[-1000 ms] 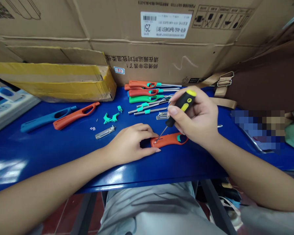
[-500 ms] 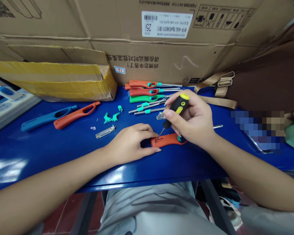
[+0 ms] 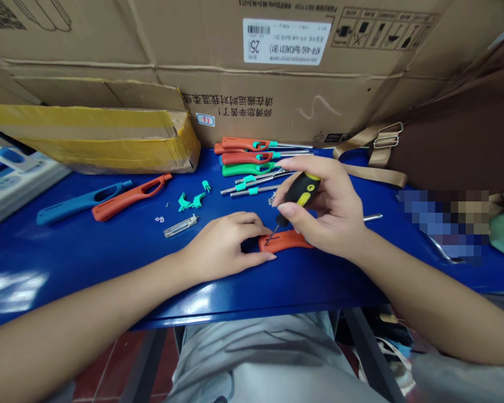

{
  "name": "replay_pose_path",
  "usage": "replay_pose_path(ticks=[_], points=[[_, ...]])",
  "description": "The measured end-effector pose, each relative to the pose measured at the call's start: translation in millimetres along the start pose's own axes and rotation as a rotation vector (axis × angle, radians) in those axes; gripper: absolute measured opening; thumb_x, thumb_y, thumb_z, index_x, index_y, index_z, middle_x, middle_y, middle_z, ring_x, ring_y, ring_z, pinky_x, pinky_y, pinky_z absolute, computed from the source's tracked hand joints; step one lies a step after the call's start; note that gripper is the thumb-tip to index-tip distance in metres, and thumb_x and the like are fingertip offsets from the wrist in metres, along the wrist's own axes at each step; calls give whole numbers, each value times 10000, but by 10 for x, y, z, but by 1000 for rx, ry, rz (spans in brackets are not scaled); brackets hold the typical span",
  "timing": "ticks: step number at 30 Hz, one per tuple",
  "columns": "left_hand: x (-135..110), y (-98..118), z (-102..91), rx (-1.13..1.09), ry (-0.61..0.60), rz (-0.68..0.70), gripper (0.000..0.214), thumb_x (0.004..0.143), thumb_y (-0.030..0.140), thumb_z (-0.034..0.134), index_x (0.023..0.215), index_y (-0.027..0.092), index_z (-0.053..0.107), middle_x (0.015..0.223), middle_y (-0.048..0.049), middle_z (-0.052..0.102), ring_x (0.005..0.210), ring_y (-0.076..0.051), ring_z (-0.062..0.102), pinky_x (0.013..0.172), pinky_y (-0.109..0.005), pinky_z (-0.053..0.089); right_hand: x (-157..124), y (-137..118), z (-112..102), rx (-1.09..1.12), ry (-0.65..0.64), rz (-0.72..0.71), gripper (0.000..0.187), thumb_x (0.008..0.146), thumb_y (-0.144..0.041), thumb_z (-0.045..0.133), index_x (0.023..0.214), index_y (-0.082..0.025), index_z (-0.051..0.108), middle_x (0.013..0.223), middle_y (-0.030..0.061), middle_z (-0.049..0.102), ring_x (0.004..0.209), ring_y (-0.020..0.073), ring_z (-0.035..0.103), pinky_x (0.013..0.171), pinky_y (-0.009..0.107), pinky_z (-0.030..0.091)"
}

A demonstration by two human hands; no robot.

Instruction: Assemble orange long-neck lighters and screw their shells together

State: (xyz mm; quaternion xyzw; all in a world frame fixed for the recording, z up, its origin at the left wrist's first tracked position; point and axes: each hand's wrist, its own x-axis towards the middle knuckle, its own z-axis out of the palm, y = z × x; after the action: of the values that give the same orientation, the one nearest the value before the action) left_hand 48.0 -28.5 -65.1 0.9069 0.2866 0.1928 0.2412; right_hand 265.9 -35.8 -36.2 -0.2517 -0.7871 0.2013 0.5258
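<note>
An orange lighter [image 3: 289,240] with a long metal tube lies on the blue table, its tube end showing beyond my right wrist. My left hand [image 3: 231,243] pinches the lighter's rear end between thumb and fingers. In my right hand [image 3: 330,210] is a black and yellow screwdriver [image 3: 303,189], tilted, its tip on the rear part of the orange body. My right fingers wrap round the handle and hide the lighter's trigger area. Left of my hands lie a clear fuel tank [image 3: 181,226], teal trigger pieces [image 3: 191,202] and tiny white bits [image 3: 159,219].
A blue lighter shell [image 3: 82,204] and an orange shell [image 3: 130,198] lie at the left. Several assembled lighters [image 3: 246,158] and loose metal tubes [image 3: 252,187] are at the back. A taped cardboard box [image 3: 109,140], power strip [image 3: 21,179] and tan strap [image 3: 378,173] border the table.
My right hand has turned the screwdriver and its handle has dropped lower, with the tip still at the lighter's rear. My left hand stays put.
</note>
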Motion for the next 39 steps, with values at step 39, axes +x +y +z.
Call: replay_pose_path(ticks=[39], points=[[4, 19, -25, -1, -18, -17, 296, 905, 412, 730, 1090, 181, 749, 1044, -45, 706, 955, -192, 681, 835, -307, 549, 0, -59, -100, -235, -46, -163, 400, 1047, -252, 373, 1401, -211, 554, 1271, 73, 725, 995, 184, 743, 834, 329, 654]])
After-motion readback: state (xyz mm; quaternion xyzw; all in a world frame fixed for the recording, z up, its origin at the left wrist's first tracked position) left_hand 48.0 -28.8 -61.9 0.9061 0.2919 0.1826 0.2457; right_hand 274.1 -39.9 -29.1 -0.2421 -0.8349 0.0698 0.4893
